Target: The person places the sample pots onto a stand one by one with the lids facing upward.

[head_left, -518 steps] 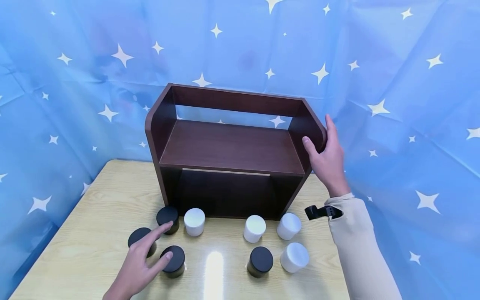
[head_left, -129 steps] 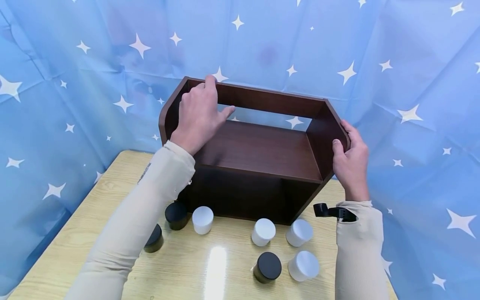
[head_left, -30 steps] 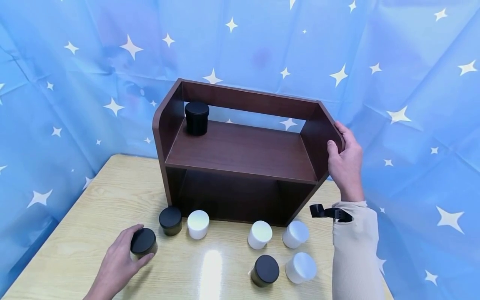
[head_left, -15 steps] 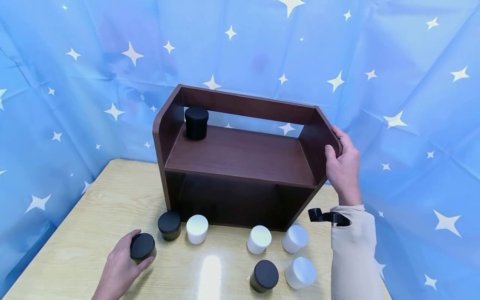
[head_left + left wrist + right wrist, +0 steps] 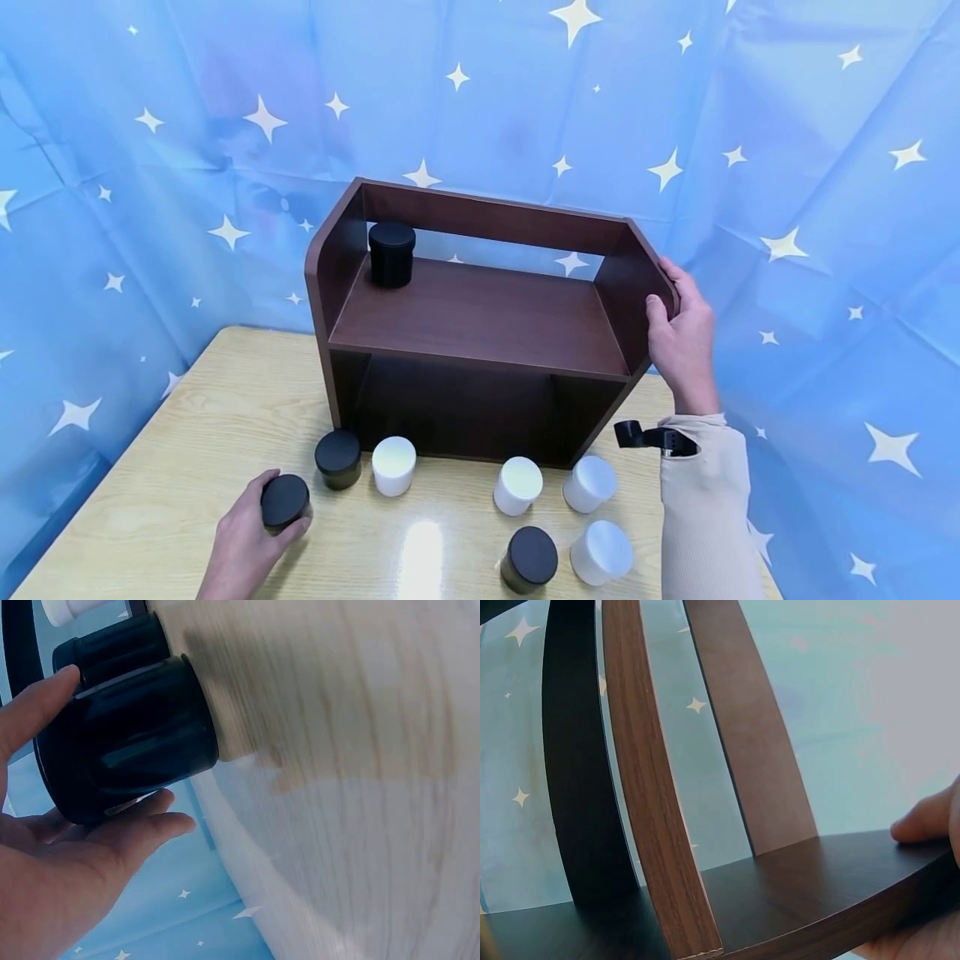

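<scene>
My left hand (image 5: 243, 542) holds a black lidded jar (image 5: 285, 502) at the table's left front. In the left wrist view the thumb is on one side of the jar (image 5: 127, 742) and the fingers on the other; I cannot tell whether its base touches the table. My right hand (image 5: 682, 342) grips the right side panel of a dark brown two-tier shelf (image 5: 480, 317), thumb on the inner face. That panel (image 5: 817, 885) shows under the thumb in the right wrist view. Another black jar (image 5: 392, 254) stands upright on the upper tier, at the left.
Before the shelf's left end stand a black jar (image 5: 337, 460) and a white jar (image 5: 393, 467). Toward the right are white jars (image 5: 517, 486) and a black jar (image 5: 528, 560). A blue star-patterned curtain (image 5: 495, 100) hangs behind the wooden table (image 5: 187, 433).
My left hand was at the upper tier's left 4.3 s ago; a black jar now stands there. It has since come down to another black jar. My right hand stays on the shelf.
</scene>
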Demonstrator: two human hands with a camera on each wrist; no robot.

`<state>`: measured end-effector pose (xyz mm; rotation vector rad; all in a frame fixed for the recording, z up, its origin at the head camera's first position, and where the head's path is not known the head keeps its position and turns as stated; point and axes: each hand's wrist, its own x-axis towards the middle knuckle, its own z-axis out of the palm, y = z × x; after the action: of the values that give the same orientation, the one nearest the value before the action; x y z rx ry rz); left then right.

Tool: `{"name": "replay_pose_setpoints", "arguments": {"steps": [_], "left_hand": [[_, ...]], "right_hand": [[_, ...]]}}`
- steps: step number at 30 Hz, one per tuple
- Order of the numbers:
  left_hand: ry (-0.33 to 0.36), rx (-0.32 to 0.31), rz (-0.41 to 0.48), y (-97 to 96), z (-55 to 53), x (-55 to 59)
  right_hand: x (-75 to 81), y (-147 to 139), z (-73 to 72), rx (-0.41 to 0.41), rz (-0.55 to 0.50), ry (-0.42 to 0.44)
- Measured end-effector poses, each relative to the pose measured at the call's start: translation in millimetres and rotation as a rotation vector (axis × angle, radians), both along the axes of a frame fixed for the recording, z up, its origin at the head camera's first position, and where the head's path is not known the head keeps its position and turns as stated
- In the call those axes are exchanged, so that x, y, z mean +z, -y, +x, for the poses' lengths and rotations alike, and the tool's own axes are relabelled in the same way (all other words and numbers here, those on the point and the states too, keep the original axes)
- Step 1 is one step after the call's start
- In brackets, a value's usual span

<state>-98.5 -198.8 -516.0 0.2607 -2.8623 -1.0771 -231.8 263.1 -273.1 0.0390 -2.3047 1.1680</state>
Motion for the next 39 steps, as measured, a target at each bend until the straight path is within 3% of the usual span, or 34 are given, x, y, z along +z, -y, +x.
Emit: {"name": "replay_pose_setpoints", "arguments": {"steps": [3,8,14,22,26,31,39], "left_hand": [[-0.002,0.008,-0.002,-1.7,0.5,-0.8],[-0.074,0.025,-0.004,-4.8,3.2,-1.3],[-0.06,0.028,0.007,-5.4,3.4,4.3],[-0.171,0.061,0.005,-7.9,7.9,7.6],[-0.161,0.074,0.014,-10.1,10.4,15.8],[-0.206,0.08,0.012,-15.3,12.9,28.9],[-0.242,0.044,0.04,-26.3,15.5,50.2]], "right_hand": [[-0.6,-0.2,0.5,0.003,-0.002,0.001],[-0.3,-0.8,0.1,-0.002,-0.003,-0.001],[0.4,-1.7,-1.7,-0.006,-0.009,-0.003],[1.5,0.3,-0.5,-0.008,0.002,-0.001],[0.6,-1.0,-0.2,0.003,-0.011,0.0],[-0.5,-1.1,-0.2,0.005,-0.012,-0.001],[0.4,0.7,1.3,0.004,-0.015,0.003]]}}
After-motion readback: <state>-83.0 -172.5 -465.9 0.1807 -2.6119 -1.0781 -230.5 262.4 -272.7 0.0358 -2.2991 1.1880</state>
